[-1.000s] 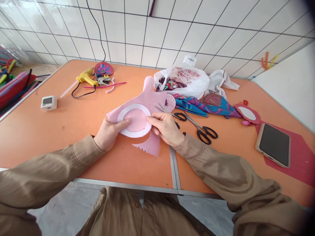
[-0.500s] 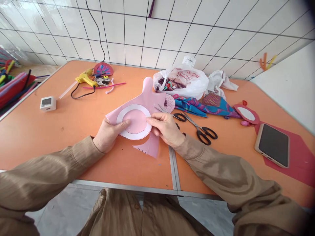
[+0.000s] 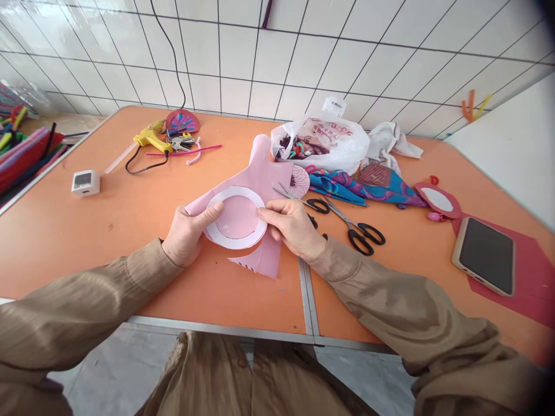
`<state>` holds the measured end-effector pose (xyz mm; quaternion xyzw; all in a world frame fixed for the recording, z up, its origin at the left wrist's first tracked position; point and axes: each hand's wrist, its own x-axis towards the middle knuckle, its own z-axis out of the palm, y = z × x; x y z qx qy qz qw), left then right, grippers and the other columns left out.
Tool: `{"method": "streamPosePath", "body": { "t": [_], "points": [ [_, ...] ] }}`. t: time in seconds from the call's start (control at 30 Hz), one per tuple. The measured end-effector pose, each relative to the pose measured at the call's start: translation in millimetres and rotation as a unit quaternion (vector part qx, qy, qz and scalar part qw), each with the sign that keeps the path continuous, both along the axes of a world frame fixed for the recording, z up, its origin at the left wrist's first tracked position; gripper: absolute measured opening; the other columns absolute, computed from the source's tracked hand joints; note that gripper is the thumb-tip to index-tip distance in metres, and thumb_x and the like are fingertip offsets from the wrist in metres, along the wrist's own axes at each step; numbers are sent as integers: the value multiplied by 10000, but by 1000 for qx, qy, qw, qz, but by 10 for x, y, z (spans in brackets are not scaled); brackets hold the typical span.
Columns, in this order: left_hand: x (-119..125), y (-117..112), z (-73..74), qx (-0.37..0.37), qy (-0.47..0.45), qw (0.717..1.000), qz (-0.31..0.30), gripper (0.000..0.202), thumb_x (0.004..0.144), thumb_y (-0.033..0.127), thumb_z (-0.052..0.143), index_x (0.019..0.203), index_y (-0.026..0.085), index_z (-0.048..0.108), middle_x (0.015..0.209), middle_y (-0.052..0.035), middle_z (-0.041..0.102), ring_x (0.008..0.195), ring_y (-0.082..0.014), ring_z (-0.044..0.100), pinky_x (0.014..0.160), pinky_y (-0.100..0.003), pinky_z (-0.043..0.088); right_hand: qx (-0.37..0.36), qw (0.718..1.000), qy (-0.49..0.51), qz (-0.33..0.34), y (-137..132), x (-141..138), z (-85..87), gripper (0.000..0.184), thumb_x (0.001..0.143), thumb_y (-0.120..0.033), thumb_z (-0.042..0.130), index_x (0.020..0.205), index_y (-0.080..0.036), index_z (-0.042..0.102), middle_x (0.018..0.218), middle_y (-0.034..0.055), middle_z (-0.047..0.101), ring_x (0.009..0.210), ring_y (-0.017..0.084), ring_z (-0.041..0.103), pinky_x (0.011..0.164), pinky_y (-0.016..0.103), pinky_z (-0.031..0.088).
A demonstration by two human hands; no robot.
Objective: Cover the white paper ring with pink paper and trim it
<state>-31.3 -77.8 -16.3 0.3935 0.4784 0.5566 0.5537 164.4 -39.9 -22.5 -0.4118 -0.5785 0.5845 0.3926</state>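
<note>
A white ring [image 3: 236, 243], with pink foam or paper [image 3: 238, 215] filling its middle, is held between my two hands. My left hand [image 3: 184, 237] grips its left edge, the thumb lying across the white band. On the right edge, my right hand [image 3: 297, 226] pinches the rim between thumb and fingers. Beneath them a pink sheet [image 3: 266, 176] with a rounded tab and a curved cut edge lies on the table. Its lower part [image 3: 264, 261] carries short dark marks. Two pairs of black-handled scissors [image 3: 318, 205] [image 3: 367, 234] rest just right of my right hand.
A yellow glue gun [image 3: 150, 137], keys [image 3: 182, 143] and a small white box [image 3: 85, 182] are on the left. Behind stand a white plastic bag [image 3: 347, 144] and blue patterned cloth [image 3: 368, 188]. A phone [image 3: 486, 254] lies on red sheet [image 3: 531, 271] at right.
My left thumb has drawn back from the pink middle to the ring's upper left. The ring has shifted very slightly; my right hand keeps its pinch.
</note>
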Motion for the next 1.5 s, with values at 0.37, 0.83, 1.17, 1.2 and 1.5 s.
{"method": "streamPosePath", "body": {
  "t": [0.37,0.83,1.17,1.2,1.5],
  "points": [
    [7,12,-16,-29,9,997,73,268,630,334,859,803,148,774,843,-57,764,811,-251,694,685,-323,563,-28,999,12,8,-37,-25,18,355,751,-300,658,492,-173,451,401,-76,375,343,28,327,391,219,145],
    [-6,26,-68,12,16,996,86,232,637,318,862,757,139,777,687,-18,695,651,-164,624,576,-258,509,-70,997,26,5,-32,-17,2,368,704,-356,727,505,-169,481,387,-69,399,327,28,311,368,207,119],
    [-2,14,-66,15,14,997,74,219,659,316,849,784,150,779,727,-19,712,691,-183,641,607,-276,513,-117,992,51,-5,-5,-38,26,331,624,-342,771,493,-166,523,370,-69,400,311,38,334,359,207,121],
    [0,12,-61,15,9,997,71,219,661,316,849,790,152,780,741,-22,718,704,-185,645,618,-278,517,-121,991,56,-6,-1,-38,24,327,615,-339,776,495,-166,527,374,-69,403,314,39,344,360,204,127],
    [10,5,-56,5,-5,998,65,268,665,323,844,867,158,783,859,-48,756,822,-235,683,699,-316,548,-88,995,53,2,-5,-26,-24,332,653,-345,760,503,-170,521,376,-70,409,326,38,327,371,212,130]
  ]
}}
